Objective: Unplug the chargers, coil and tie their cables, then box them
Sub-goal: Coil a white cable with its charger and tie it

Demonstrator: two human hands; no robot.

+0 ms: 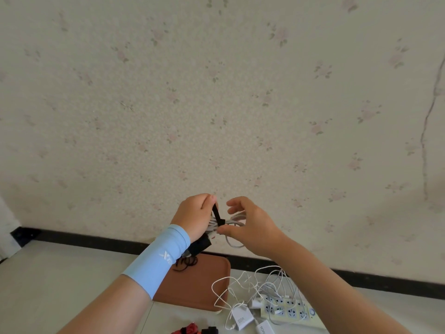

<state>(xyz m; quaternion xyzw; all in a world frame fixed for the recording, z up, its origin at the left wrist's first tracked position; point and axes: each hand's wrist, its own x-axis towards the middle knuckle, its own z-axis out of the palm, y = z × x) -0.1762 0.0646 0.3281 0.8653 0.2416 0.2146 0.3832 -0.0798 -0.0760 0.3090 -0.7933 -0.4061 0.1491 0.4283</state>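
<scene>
Raised in front of the wall, my left hand [195,216] grips a coiled white cable [234,221] and pinches the free end of a black strap [218,216] that wraps the coil. A black charger block [201,245] hangs below that hand. My right hand [250,225] pinches the coil at the strap between thumb and fingers. On the floor lie two white charger bricks [242,320] with loose tangled white cables [252,285], beside a white power strip [287,310].
A brown tray [204,292] lies on the pale floor with thin black ties [186,263] on it. Red and black items [192,330] show at the bottom edge. A black baseboard [96,238] runs along the flowered wall.
</scene>
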